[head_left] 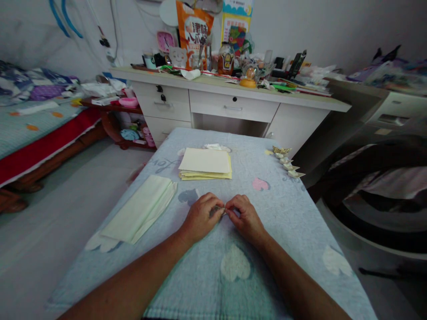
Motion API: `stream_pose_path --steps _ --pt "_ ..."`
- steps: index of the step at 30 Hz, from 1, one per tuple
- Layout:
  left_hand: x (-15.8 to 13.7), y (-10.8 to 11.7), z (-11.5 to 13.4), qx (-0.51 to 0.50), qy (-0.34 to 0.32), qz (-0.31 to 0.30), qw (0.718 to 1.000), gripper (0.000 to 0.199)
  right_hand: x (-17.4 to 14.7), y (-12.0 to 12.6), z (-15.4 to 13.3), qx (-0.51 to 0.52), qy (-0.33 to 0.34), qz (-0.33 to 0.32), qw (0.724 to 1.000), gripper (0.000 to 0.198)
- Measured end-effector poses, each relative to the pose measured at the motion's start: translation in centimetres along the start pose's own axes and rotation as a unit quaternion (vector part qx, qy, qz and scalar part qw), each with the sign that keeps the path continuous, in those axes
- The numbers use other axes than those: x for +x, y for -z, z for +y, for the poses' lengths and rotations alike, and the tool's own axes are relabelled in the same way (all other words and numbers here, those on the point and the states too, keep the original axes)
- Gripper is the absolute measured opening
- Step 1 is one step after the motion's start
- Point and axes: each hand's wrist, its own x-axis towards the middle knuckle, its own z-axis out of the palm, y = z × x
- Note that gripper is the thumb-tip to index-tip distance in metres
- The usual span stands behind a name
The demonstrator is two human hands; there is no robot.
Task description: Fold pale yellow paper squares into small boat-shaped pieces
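My left hand [204, 215] and my right hand [246, 218] meet over the middle of the cloth-covered table, thumbs and fingertips pinched together. Between them is a small, brownish folded piece of paper [224, 212], mostly hidden by the fingers. Beyond my hands lies a stack of cream and yellow paper sheets [206, 161]. To the left of my left hand rests a folded pale green sheet [140, 209]. Several small folded paper shapes with pointed ends [287, 163] stand in a row near the table's right edge, the farthest one gold-patterned.
A pale blue cloth with heart prints [283, 249] covers the table. Behind it stands a white desk [230, 104] crowded with jars, bags and small items. On the left is a bed [43, 120]; a front-loading washing machine [383, 178] stands close on the right.
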Motion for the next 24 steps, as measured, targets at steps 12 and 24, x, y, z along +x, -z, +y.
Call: stream_pose_path --steps 12,24 --pt "0.03 0.19 -0.33 0.041 0.036 -0.011 0.998 0.012 -0.08 0.09 0.14 0.011 -0.016 0.002 1.000 0.016" --pt "0.19 0.73 -1.04 0.042 0.075 -0.005 0.996 0.017 -0.21 0.73 0.28 -0.005 -0.049 0.007 0.999 0.012"
